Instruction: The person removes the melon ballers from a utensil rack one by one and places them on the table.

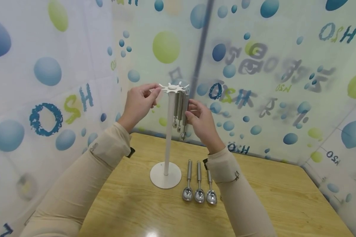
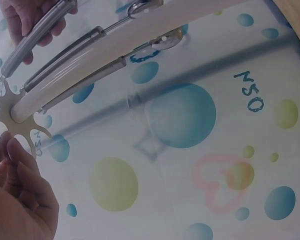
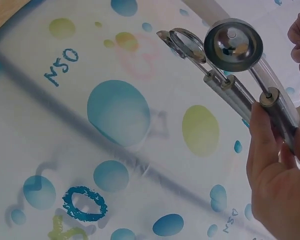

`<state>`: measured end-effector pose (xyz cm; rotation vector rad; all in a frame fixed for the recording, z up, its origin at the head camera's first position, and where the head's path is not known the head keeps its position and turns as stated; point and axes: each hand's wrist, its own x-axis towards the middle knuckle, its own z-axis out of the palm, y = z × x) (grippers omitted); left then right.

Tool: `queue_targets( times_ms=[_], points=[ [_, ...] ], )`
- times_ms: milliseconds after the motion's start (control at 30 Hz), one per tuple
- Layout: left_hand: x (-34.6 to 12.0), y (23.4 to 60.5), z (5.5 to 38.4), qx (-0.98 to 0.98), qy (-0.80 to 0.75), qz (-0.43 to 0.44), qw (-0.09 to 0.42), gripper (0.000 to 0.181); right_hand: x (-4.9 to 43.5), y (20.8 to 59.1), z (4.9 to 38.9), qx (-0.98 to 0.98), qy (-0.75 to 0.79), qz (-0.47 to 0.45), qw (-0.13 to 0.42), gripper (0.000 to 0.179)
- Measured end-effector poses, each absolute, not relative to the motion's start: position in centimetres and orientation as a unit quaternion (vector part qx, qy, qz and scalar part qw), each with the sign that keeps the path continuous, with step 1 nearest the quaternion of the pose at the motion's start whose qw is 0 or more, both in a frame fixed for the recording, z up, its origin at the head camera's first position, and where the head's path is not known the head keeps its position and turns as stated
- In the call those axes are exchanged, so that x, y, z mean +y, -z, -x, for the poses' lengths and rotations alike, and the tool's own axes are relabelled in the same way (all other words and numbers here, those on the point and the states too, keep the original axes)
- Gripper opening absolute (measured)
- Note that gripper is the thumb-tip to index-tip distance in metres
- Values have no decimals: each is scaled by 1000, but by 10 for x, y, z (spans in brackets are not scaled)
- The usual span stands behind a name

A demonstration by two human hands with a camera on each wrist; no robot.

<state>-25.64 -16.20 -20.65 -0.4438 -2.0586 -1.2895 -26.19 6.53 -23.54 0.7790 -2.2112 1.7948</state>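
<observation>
A white stand [image 1: 168, 141] with a round base carries a star-shaped hook top [image 2: 21, 127]. My left hand [image 1: 138, 100] pinches one prong of that top between thumb and fingers. My right hand [image 1: 202, 121] grips the handle of a metal ice cream scoop [image 3: 233, 46], whose bowl points down beside the pole. In the left wrist view, the end of its handle is right at a prong. Two more scoops [image 3: 189, 45] hang from neighbouring prongs, their handles upright and close together.
Three more metal scoops [image 1: 199, 195] lie side by side on the wooden table [image 1: 130, 204], right of the stand's base, the rightmost partly behind my right sleeve. Patterned curtains [image 1: 166, 26] with blue and green dots enclose the table's back and sides.
</observation>
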Motion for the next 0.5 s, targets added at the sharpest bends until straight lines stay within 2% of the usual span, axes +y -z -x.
queue_targets(
  times_ms=[500],
  points=[
    [-162, 206, 257, -786, 491, 172, 333, 23, 67, 235, 260, -746, -608, -254, 96, 45]
  ],
)
